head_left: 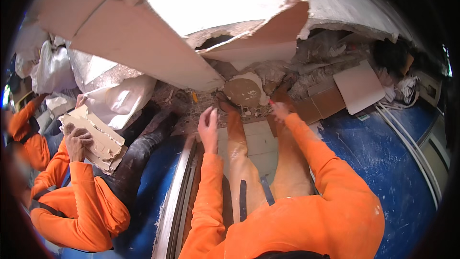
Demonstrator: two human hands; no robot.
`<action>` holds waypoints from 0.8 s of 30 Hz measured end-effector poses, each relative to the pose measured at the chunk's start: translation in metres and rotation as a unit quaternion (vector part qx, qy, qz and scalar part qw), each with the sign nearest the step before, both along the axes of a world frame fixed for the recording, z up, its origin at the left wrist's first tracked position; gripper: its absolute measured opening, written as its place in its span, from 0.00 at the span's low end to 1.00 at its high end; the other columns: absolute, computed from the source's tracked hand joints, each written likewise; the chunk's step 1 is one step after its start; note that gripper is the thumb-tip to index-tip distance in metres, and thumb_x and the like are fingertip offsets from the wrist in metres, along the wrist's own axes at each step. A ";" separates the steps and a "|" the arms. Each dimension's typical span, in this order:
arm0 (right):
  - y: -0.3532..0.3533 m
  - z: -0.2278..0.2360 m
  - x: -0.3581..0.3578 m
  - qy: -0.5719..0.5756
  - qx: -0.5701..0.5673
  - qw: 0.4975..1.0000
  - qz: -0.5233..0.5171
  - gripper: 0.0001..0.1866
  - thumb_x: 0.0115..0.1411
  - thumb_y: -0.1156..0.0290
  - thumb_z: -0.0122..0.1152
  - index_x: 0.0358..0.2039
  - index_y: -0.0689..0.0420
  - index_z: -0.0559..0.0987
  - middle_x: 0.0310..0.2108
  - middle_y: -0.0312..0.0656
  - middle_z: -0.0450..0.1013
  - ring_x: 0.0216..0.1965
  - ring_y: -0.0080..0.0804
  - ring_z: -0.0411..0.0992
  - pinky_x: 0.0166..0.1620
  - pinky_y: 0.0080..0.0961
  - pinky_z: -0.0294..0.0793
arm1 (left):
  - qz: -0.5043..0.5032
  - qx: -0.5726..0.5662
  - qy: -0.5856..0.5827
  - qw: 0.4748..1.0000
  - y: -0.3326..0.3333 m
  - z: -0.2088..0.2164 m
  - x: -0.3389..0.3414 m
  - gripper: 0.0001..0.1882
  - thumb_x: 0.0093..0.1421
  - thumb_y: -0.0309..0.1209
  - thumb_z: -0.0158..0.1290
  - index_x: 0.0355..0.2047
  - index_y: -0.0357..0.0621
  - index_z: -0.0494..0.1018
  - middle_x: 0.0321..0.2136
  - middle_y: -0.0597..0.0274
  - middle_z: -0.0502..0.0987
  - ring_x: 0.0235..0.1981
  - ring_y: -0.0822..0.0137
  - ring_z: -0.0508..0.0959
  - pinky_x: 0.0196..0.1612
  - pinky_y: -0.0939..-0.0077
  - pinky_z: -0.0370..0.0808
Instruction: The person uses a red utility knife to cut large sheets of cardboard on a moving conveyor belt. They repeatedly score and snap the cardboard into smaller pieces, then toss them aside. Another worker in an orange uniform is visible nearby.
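My left hand (208, 127) is raised above my left shin, its fingers pointing away from me and loosely extended, with nothing visible in them. Closed fingers of my right hand (280, 111) hold a small red tool (271, 101); only its red end shows, so its kind is unclear. Just beyond both hands, a round tan slab (243, 92) with a ragged white rim lies on the ground by my feet. Neither hand appears to touch it. A large broken board (139, 38) leans down from the upper left towards the slab.
At left, a co-worker in orange holds broken board pieces (96, 136). A torn board (273, 38) stands beyond the slab. Cardboard (328, 103), a white panel (358, 86) and pale pipes (407, 144) lie at right. A metal rail (168, 201) runs beside blue sheeting (378, 163).
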State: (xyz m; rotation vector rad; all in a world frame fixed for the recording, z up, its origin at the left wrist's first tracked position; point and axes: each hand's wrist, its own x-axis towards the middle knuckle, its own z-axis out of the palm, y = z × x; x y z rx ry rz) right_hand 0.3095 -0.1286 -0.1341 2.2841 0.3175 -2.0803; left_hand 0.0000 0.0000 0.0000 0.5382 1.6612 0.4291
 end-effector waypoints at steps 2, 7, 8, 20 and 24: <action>-0.030 0.017 0.038 -0.069 0.014 0.997 -0.011 0.26 0.72 0.48 0.43 0.51 0.57 0.76 0.32 0.45 0.80 0.16 0.28 0.72 0.18 0.28 0.71 | -0.121 0.210 0.028 0.970 0.039 0.023 0.036 0.26 0.63 0.37 0.64 0.59 0.40 0.72 0.50 0.55 0.80 0.51 0.62 0.79 0.57 0.67 0.73; -0.065 0.018 0.152 -0.066 0.091 0.975 -0.191 0.21 0.70 0.51 0.45 0.43 0.56 0.78 0.21 0.37 0.75 0.14 0.21 0.68 0.15 0.23 0.66 | -0.251 0.472 0.080 0.841 0.166 0.068 0.200 0.44 0.50 0.42 0.74 0.63 0.37 0.66 0.61 0.47 0.71 0.61 0.55 0.72 0.65 0.61 0.66; -0.069 0.020 0.161 -0.049 0.104 0.964 -0.241 0.21 0.69 0.50 0.49 0.42 0.56 0.78 0.20 0.37 0.74 0.14 0.21 0.67 0.15 0.24 0.66 | -0.287 0.486 0.086 0.821 0.187 0.075 0.226 0.45 0.50 0.41 0.73 0.63 0.36 0.65 0.59 0.46 0.73 0.60 0.53 0.73 0.65 0.61 0.67; 0.026 0.111 0.215 -0.206 0.524 0.777 -0.282 0.27 0.53 0.60 0.79 0.52 0.55 0.82 0.35 0.31 0.76 0.31 0.19 0.69 0.36 0.23 0.72 | -0.500 0.314 -0.127 0.797 0.123 0.118 0.380 0.16 0.49 0.28 0.66 0.41 0.41 0.85 0.39 0.54 0.86 0.40 0.64 0.86 0.46 0.71 0.82; 0.038 0.135 0.258 -0.129 0.543 0.706 -0.436 0.27 0.63 0.52 0.69 0.51 0.61 0.80 0.46 0.39 0.79 0.44 0.26 0.76 0.49 0.26 0.75 | -0.578 0.358 -0.065 0.730 0.057 0.148 0.459 0.20 0.44 0.31 0.66 0.41 0.47 0.83 0.42 0.58 0.84 0.47 0.54 0.82 0.53 0.62 0.76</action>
